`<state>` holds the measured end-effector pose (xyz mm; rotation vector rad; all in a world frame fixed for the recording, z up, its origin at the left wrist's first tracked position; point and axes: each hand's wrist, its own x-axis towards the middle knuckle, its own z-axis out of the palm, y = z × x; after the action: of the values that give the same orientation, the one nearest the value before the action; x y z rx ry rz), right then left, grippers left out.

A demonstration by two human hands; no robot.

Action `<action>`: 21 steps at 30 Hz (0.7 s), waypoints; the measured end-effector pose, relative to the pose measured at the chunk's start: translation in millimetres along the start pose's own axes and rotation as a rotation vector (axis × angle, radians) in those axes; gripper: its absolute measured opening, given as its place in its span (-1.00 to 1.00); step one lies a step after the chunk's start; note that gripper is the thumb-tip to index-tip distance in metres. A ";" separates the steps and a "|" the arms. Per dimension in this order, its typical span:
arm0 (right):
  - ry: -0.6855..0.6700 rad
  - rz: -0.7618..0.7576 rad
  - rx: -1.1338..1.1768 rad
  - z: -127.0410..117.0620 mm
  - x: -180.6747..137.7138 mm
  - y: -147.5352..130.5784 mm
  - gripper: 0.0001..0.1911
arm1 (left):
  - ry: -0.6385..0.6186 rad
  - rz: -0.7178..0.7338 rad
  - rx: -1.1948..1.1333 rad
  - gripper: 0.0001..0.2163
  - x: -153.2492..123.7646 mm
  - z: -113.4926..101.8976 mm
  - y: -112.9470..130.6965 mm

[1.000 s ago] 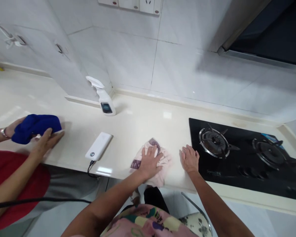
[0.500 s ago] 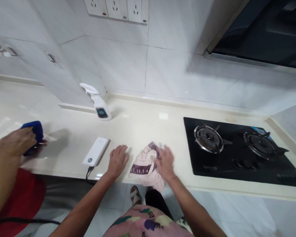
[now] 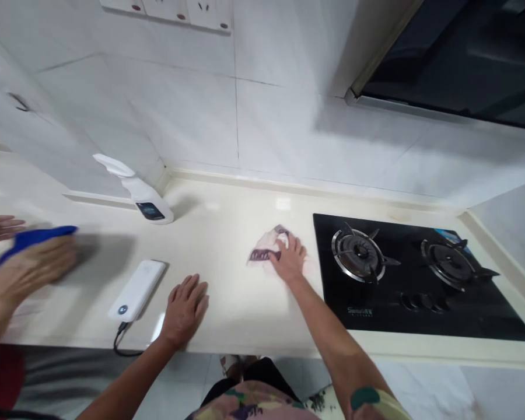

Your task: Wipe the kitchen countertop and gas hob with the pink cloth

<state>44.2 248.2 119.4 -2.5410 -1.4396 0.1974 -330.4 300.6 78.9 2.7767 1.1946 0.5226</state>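
Observation:
A pale cloth [image 3: 269,240] with purple printed bands lies crumpled on the cream countertop [image 3: 227,303], left of the gas hob. My right hand [image 3: 289,256] is on top of it, fingers curled over its right side and pressing it down. Part of the cloth is hidden under that hand, and its edges are slightly blurred. My left hand [image 3: 184,309] rests palm down near the counter's front edge, fingers a little apart and holding nothing. The nearest thing to it is a white power bank [image 3: 139,289] with a black cable.
A black gas hob [image 3: 376,303] with two burners is set into the counter on the right. At the back left stands a white spray bottle [image 3: 144,195]. On the far left a co-worker's hand [image 3: 44,259] presses a blue cloth [image 3: 37,236]. A dark range hood [image 3: 459,64] overhangs the right.
My right hand has moved the cloth from the counter's front edge farther back, now pressing it flat. My left hand has settled on the counter. The view has shifted right.

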 end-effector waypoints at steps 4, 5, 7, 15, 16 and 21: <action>0.015 0.148 -0.055 -22.7 65.8 44.6 -0.38 | -0.036 -0.023 -0.007 -0.63 2.6 -4.5 3.7; 0.010 0.165 -0.057 -25.4 74.7 51.4 -0.37 | -0.042 -0.027 -0.006 -0.63 3.0 -5.2 4.4; -0.003 0.176 -0.050 -25.9 78.0 57.6 -0.38 | -0.047 -0.029 0.004 -0.63 3.6 -5.7 5.3; 0.027 -0.110 0.034 -1.5 -113.5 44.8 -0.55 | -0.053 -0.020 0.022 -0.62 4.6 -6.2 6.6; 0.021 -0.164 0.058 0.9 -143.3 48.7 -0.58 | -0.055 -0.023 0.019 -0.61 5.1 -6.5 6.7; 0.161 -0.182 0.231 4.8 -234.5 94.6 -0.73 | -0.078 -0.057 0.001 -0.58 9.5 -7.5 6.2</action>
<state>1.3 0.3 93.8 -2.1775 -1.4804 0.1185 -322.6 302.5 89.8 2.7267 1.2535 0.4045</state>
